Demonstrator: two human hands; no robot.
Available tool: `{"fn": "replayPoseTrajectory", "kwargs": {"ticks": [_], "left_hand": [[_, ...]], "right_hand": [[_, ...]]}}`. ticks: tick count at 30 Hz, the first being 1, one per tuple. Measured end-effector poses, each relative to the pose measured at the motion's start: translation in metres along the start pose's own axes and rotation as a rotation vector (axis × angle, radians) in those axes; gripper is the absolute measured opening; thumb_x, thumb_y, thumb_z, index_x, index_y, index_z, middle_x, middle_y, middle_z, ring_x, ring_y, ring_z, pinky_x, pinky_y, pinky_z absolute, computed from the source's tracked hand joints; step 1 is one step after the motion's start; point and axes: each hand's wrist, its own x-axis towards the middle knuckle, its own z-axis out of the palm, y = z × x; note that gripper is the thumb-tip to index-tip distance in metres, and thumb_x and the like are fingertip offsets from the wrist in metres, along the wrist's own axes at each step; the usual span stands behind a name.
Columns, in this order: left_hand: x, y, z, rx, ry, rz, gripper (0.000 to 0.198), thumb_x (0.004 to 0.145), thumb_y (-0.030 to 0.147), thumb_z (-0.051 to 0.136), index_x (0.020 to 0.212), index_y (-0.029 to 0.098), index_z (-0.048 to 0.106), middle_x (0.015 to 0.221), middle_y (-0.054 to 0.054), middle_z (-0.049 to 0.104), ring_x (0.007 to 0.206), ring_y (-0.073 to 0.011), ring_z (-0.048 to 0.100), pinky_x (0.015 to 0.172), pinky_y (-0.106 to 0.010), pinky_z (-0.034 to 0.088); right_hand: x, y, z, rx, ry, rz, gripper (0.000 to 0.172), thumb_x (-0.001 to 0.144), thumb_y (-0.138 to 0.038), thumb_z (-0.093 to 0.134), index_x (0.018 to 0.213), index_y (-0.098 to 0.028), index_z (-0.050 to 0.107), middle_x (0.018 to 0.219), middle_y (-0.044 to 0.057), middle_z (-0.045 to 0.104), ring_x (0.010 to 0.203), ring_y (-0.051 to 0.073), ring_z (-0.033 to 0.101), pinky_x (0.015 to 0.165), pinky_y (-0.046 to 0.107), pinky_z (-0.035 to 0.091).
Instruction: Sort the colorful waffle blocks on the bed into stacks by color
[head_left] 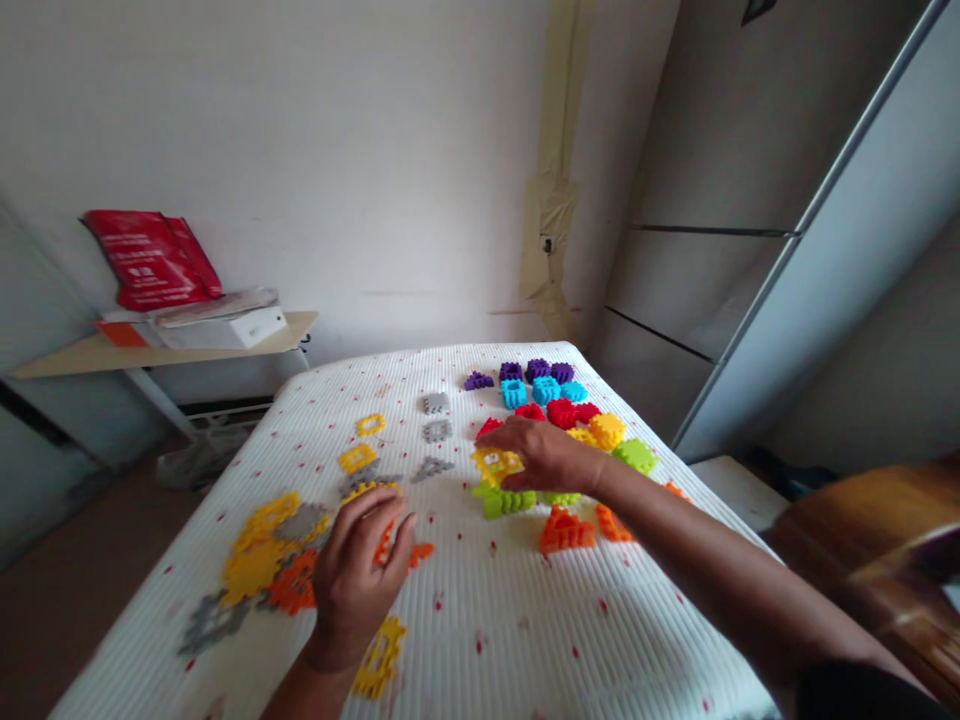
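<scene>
My left hand (358,572) rests on the white ribbed mat (495,620), fingers curled around an orange interlocking piece (387,545). Beside it lies a flat cluster of yellow, grey and orange pieces (262,565). My right hand (541,455) reaches across the mat and its fingers are closed on a yellow piece (495,465), just above a green piece (506,500). Purple (525,372), cyan (544,390) and red pieces (562,412) lie in rows beyond the right hand. Orange pieces (566,530) sit under my right forearm.
Loose grey pieces (435,430) and yellow frames (369,425) lie mid-mat. A low shelf (157,350) at the left holds a red bag (150,258) and white boxes. A grey wardrobe (787,240) stands at the right, with a wooden surface (862,530) below it.
</scene>
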Motion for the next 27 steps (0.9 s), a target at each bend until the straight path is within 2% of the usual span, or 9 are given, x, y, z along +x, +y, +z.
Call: {"fn": "replayPoseTrajectory", "kwargs": {"ticks": [4,9,13,21,27], "left_hand": [[0.003,-0.011,-0.008,0.061,0.046,-0.066,0.016,0.073,0.008,0.064,0.085,0.018,0.062,0.091,-0.005,0.062,0.079,-0.0149,0.063,0.077,-0.029,0.052],[0.004,-0.011,-0.007,0.053,0.064,-0.119,0.011,0.073,0.011,0.063,0.081,0.019,0.063,0.091,-0.004,0.062,0.08,-0.0157,0.063,0.077,-0.03,0.052],[0.003,-0.012,-0.005,0.051,0.061,-0.095,0.012,0.074,0.011,0.063,0.082,0.02,0.063,0.091,-0.005,0.063,0.08,-0.0159,0.063,0.077,-0.031,0.052],[-0.007,-0.034,-0.004,0.091,0.062,-0.153,0.01,0.073,0.013,0.063,0.082,0.019,0.064,0.092,-0.005,0.062,0.082,-0.0169,0.062,0.079,-0.032,0.051],[-0.007,-0.036,-0.003,0.088,0.076,-0.154,0.007,0.074,0.014,0.063,0.079,0.019,0.063,0.09,-0.005,0.062,0.08,-0.0161,0.061,0.078,-0.031,0.051]], "right_hand": [[-0.032,0.051,-0.027,-0.201,-0.023,0.314,0.06,0.069,-0.015,0.068,0.127,-0.019,0.052,0.123,0.01,0.059,0.109,0.024,0.055,0.092,0.033,0.043],[-0.059,0.093,-0.038,-0.357,-0.276,0.54,0.057,0.07,-0.017,0.066,0.125,-0.017,0.054,0.115,0.012,0.063,0.102,0.026,0.059,0.084,0.033,0.045],[-0.061,0.106,-0.029,-0.376,-0.333,0.573,0.056,0.068,-0.017,0.067,0.122,-0.019,0.056,0.107,0.011,0.066,0.096,0.026,0.062,0.078,0.033,0.046],[-0.054,0.117,-0.013,-0.349,-0.379,0.529,0.056,0.065,-0.017,0.07,0.12,-0.021,0.059,0.107,0.009,0.067,0.1,0.027,0.061,0.081,0.033,0.045],[-0.055,0.12,-0.009,-0.333,-0.378,0.526,0.055,0.064,-0.016,0.071,0.118,-0.02,0.06,0.106,0.009,0.067,0.098,0.026,0.062,0.079,0.031,0.046]]}}
